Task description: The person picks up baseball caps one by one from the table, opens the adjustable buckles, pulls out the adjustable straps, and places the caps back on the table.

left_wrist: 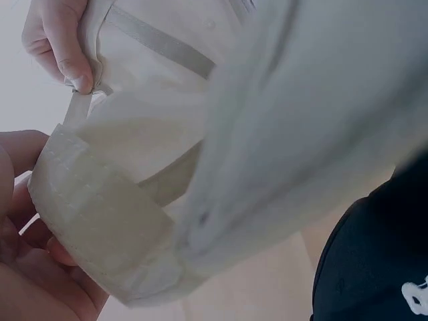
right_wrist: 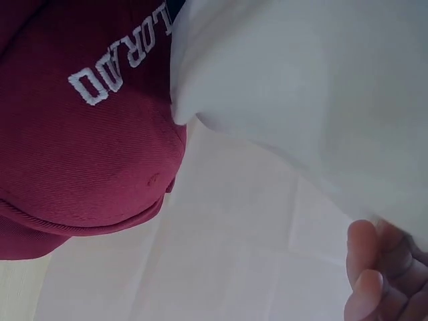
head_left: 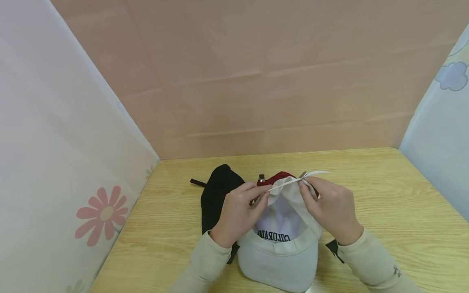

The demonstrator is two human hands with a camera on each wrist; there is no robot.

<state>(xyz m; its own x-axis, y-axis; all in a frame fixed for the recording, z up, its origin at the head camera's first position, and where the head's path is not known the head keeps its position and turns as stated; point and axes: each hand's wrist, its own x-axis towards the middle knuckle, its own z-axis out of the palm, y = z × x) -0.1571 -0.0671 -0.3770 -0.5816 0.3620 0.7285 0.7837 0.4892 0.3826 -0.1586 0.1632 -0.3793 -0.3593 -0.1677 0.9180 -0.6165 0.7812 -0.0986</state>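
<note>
A white baseball cap (head_left: 279, 262) hangs between both hands, its brim toward me and its inside showing, with COLORADO lettering reading backward. Its thin back strap (head_left: 287, 182) is stretched between the hands. My left hand (head_left: 239, 209) pinches the strap's left side, by the cap's back edge. On the other side my right hand (head_left: 331, 205) pinches the strap beside a small metal buckle (head_left: 303, 175), and the strap's loose end sticks out to the right. In the left wrist view, the right hand's thumb (left_wrist: 79, 75) presses on the strap.
To the left lies a black cap (head_left: 216, 195) with its strap sticking out. Behind the white cap is a dark red cap (right_wrist: 87, 160) with white lettering. Everything is on a wood-grain table (head_left: 157, 244), with a pinkish-brown backdrop (head_left: 256, 81) behind and patterned side panels.
</note>
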